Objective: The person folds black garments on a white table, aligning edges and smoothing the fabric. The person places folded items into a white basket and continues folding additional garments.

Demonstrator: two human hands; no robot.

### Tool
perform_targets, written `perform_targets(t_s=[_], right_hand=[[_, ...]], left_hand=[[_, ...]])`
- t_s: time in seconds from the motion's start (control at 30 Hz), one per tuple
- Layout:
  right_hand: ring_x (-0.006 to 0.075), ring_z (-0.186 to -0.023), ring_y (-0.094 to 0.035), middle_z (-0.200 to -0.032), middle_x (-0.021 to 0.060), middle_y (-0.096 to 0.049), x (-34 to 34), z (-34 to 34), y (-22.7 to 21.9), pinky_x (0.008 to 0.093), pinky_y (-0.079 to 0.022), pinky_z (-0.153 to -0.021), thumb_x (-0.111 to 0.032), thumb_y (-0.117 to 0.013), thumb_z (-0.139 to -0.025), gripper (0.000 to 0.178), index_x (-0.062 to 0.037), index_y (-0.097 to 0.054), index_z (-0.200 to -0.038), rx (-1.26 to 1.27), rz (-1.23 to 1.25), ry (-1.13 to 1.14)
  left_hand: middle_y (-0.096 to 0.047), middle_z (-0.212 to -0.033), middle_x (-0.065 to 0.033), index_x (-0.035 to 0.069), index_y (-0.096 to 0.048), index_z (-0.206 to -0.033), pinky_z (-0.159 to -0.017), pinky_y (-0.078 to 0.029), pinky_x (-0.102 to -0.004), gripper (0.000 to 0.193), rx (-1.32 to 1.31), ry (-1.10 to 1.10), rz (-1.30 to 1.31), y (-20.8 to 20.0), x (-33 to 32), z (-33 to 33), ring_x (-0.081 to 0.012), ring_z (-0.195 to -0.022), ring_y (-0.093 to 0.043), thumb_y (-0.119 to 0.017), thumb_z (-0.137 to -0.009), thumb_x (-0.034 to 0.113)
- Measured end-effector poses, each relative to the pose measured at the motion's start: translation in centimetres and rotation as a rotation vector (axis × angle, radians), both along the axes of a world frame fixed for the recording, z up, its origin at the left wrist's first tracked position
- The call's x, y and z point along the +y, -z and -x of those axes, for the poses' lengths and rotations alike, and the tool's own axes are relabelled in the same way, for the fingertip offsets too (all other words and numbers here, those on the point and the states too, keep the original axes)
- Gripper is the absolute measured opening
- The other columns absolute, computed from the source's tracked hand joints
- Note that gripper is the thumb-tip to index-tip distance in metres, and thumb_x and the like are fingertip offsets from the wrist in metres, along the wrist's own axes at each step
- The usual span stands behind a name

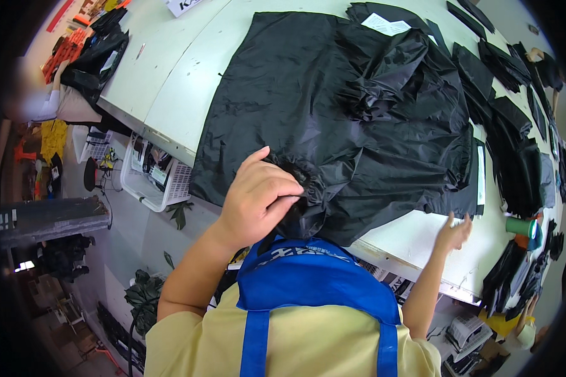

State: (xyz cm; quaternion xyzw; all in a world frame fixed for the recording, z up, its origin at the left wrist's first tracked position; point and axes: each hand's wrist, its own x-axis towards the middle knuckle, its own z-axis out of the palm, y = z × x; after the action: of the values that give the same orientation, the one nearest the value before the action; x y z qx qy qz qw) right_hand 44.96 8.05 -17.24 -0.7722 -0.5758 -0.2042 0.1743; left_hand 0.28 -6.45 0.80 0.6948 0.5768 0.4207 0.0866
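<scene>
A large black fabric piece [333, 107] lies spread over a pale worktable [170, 88], bunched and wrinkled toward the right. My left hand [258, 195] is closed on a gathered, ruffled edge of the fabric at the table's near edge. My right hand [454, 231] rests open and flat on the table by the fabric's lower right corner. A blue apron [314, 276] over a yellow shirt fills the lower part of the view.
Stacks of black fabric pieces [509, 138] line the table's right side, with a green spool [523, 226] near them. A white paper label [387, 25] lies on the fabric at the back. A white basket [154, 179] sits under the table. More black bundles [97, 53] lie far left.
</scene>
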Motion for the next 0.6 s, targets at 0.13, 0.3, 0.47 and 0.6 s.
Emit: perform_targets(t_s=[0.13, 0.3, 0.47, 0.6], right_hand=[[0.0161, -0.084, -0.054, -0.107, 0.0090, -0.059, -4.8, 17.4, -5.7, 0.0299, -0.043, -0.075, -0.048, -0.038, -0.099, 0.054, -0.0013, -0.054, -0.120, 1.884, 0.991, -0.919], [0.0261, -0.119, -0.052, -0.129, 0.0134, -0.053, -7.9, 23.5, -8.7, 0.0402, -0.041, -0.102, -0.047, -0.044, -0.097, 0.055, -0.0046, -0.046, -0.132, 2.200, 1.402, -0.653], [0.0223, -0.108, -0.057, -0.122, 0.0133, -0.055, -6.8, 24.4, -9.9, 0.0339, -0.047, -0.092, -0.029, -0.072, -0.080, 0.069, 0.0008, -0.039, -0.133, 1.974, 1.457, -0.894], [0.0158, -0.092, -0.058, -0.104, 0.0054, -0.058, -6.4, 25.9, -10.8, 0.0286, -0.047, -0.084, -0.029, -0.081, -0.073, 0.059, -0.0039, -0.048, -0.116, 1.736, 1.444, -1.055]], left_hand=[[-0.066, -0.085, 0.0011, 0.016, -0.065, -0.082, -0.104, -0.031, -0.0535, 0.019, -0.036, 0.016, -0.143, 0.9, -0.9, -1.9, -0.0198, -0.087, -0.060, -0.075, -0.069, 0.007], [-0.060, -0.084, 0.0000, 0.015, -0.064, -0.079, -0.106, -0.025, -0.0582, 0.005, -0.225, 0.290, -0.186, 2.3, -0.9, -3.2, -0.0215, -0.096, -0.056, -0.067, -0.078, 0.018], [-0.049, -0.125, -0.0146, 0.006, -0.050, -0.125, -0.105, -0.030, -0.0445, 0.049, -0.549, -0.223, -0.036, 5.5, -4.1, -1.9, -0.0315, -0.120, -0.044, -0.065, -0.085, 0.030], [-0.046, -0.129, -0.0236, -0.001, -0.032, -0.138, -0.101, -0.036, -0.0415, 0.075, -0.788, -0.103, 0.603, 6.2, -6.3, -1.8, -0.0372, -0.123, -0.043, -0.066, -0.084, 0.037]])
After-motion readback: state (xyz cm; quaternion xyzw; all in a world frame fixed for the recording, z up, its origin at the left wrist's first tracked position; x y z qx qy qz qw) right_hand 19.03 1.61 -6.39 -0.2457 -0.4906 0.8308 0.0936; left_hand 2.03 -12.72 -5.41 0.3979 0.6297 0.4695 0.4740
